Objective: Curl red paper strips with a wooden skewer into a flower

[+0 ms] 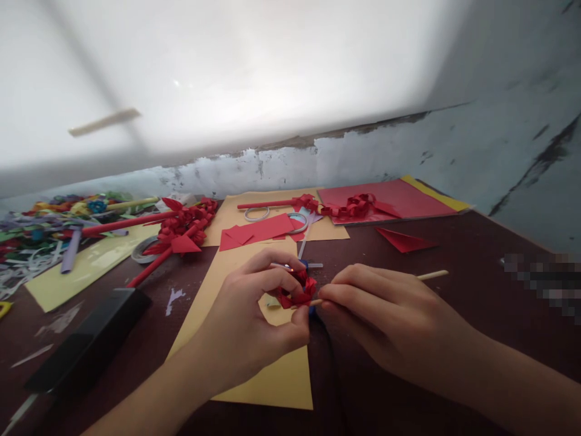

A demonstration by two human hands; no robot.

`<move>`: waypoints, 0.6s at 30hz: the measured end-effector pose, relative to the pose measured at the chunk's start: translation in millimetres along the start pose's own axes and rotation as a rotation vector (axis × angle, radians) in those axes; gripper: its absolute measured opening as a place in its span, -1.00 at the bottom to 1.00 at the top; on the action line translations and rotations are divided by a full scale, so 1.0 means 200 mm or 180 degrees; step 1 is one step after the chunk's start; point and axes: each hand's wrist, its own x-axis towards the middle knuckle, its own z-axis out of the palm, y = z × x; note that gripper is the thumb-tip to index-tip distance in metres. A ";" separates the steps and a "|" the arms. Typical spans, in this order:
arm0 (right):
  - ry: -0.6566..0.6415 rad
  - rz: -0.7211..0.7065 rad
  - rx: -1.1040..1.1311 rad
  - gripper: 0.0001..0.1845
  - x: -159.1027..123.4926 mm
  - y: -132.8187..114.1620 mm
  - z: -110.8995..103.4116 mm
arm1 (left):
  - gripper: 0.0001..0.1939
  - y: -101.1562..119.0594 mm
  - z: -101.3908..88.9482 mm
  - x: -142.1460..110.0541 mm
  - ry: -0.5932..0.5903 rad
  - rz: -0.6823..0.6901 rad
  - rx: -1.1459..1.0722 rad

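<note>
My left hand (247, 306) pinches a looped, folded red paper strip (308, 289) between thumb and fingers. A thin wooden stick (433, 275) is gripped in my right hand (385, 306); its tip reaches the lower edge of the red strip by my left thumb. Just behind the strip, mostly covered by my fingers, lies a blue tool with a clear stick (315, 265) in it, perhaps a glue gun. Yellow paper (272, 381) lies flat on the dark table under my left hand.
Red paper flowers on stems (181, 227) lie to the left beside a tape roll (145, 249) and a black box (91, 339). Cut paper strips (31, 242) heap at far left. Red paper pieces (258, 230) and a red folder (431, 203) lie near the wall.
</note>
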 end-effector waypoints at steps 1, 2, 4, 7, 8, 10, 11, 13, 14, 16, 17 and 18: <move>0.0018 0.0014 0.0002 -0.90 0.00 0.00 0.00 | -0.85 0.00 0.00 0.00 0.0015 0.0031 0.0007; 0.0030 0.0022 0.0004 -0.91 0.00 0.00 0.00 | -0.85 0.00 0.00 0.00 0.0027 0.0060 0.0010; 0.0055 0.0021 -0.0001 -0.91 0.00 0.00 0.00 | -0.86 0.00 0.00 0.00 0.0043 0.0111 0.0013; 0.0066 -0.0004 -0.0044 -0.90 0.00 -0.01 0.00 | -0.87 -0.01 -0.01 -0.01 0.0043 0.0151 0.0023; 0.0056 -0.0009 -0.0053 -0.90 0.00 -0.01 0.00 | -0.87 -0.01 -0.01 -0.01 0.0042 0.0159 0.0029; 0.0042 -0.0019 -0.0048 -0.91 0.00 0.00 0.00 | -0.86 -0.01 -0.01 -0.01 0.0048 0.0179 0.0049; 0.0045 -0.0023 -0.0044 -0.91 0.00 0.00 0.00 | -0.86 -0.01 -0.01 -0.01 0.0048 0.0180 0.0058; 0.0065 -0.0043 -0.0036 -0.91 0.00 0.00 0.00 | -0.85 -0.01 -0.01 -0.01 0.0052 0.0186 0.0070; 0.0079 -0.0052 -0.0042 -0.91 0.00 0.00 0.00 | -0.84 -0.01 0.00 -0.01 0.0059 0.0186 0.0068; 0.0087 -0.0069 -0.0055 -0.91 0.00 0.00 0.01 | -0.85 -0.01 0.00 -0.01 0.0058 0.0191 0.0063; 0.0098 -0.0075 -0.0058 -0.91 0.00 0.00 0.00 | -0.85 -0.01 0.00 -0.01 0.0063 0.0204 0.0066; 0.0106 -0.0071 -0.0061 -0.91 0.00 0.00 0.00 | -0.85 -0.01 0.00 -0.01 0.0060 0.0216 0.0069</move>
